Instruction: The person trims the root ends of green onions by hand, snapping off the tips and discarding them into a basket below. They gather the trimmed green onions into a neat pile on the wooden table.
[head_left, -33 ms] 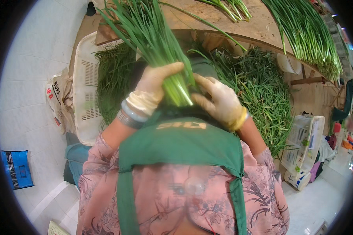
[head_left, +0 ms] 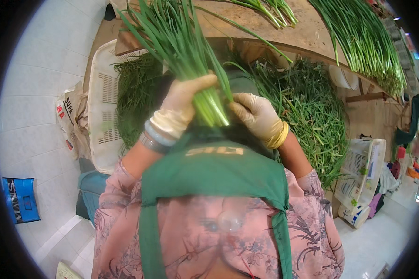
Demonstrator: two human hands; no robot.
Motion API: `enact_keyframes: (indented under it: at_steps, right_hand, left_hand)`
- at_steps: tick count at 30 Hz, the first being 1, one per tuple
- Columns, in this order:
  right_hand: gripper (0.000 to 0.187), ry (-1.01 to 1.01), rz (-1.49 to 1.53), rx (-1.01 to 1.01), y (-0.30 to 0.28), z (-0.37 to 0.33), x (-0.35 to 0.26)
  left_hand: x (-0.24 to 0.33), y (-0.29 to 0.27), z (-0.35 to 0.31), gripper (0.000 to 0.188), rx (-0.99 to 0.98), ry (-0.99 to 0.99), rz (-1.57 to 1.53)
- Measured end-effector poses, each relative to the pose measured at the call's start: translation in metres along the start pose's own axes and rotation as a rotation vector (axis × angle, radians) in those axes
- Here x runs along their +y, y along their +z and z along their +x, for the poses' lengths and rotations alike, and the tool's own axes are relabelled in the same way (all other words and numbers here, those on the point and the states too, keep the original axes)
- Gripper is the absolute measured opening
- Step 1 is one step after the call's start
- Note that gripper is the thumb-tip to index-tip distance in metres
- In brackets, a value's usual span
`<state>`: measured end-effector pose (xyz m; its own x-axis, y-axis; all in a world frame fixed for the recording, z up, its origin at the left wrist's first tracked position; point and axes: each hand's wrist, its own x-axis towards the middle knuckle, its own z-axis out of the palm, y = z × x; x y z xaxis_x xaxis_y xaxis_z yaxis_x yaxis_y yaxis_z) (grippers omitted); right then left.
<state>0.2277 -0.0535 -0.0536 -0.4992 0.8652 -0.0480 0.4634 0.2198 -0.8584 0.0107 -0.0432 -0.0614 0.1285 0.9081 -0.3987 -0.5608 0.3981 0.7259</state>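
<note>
My left hand point(head_left: 184, 98), in a pale glove, is wrapped round a bunch of garlic chives point(head_left: 184, 51). Their long flat green leaves fan up and away over the table edge, and the pale stem ends point down toward my lap. My right hand point(head_left: 260, 114), gloved too with a yellow cuff, is just right of the bunch. Its thumb and forefinger pinch the end of a single green leaf point(head_left: 223, 81) that hangs off the bunch's right side. The other fingers are curled in.
A wooden table point(head_left: 307, 35) ahead bears a few loose stalks point(head_left: 277, 14) and a thick row of chives point(head_left: 365, 46) at its right. Cut greens heap point(head_left: 312, 111) below it. White crates point(head_left: 100, 135) stand left and right point(head_left: 358, 172). A blue packet point(head_left: 21, 200) lies far left.
My right hand has shifted slightly right, and its fingers have closed from a looser spread into a pinch on the leaf. The left hand keeps its grip on the bunch.
</note>
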Motion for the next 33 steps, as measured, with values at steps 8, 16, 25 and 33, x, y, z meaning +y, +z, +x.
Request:
enact_keyframes:
  at_steps: [8,16,25,33]
  right_hand:
    - [0.026,0.072,0.477,-0.278,0.011,0.024,0.005]
    - [0.028,0.000,0.469,-0.389,-0.020,-0.019,0.006]
    - [0.043,0.772,-0.092,0.046,-0.140,-0.104,0.138]
    - [0.021,-0.153,-0.679,0.541,-0.143,0.078,-0.012]
  left_hand:
    - [-0.014,-0.006,-0.009,0.037,-0.175,-0.119,-0.223]
    - [0.041,0.012,-0.016,0.024,-0.111,0.326,-0.420]
    - [0.025,-0.013,0.016,0.065,-0.385,-0.112,-0.718]
    - [0.028,-0.017,0.011,0.026,-0.307,-0.017,-0.570]
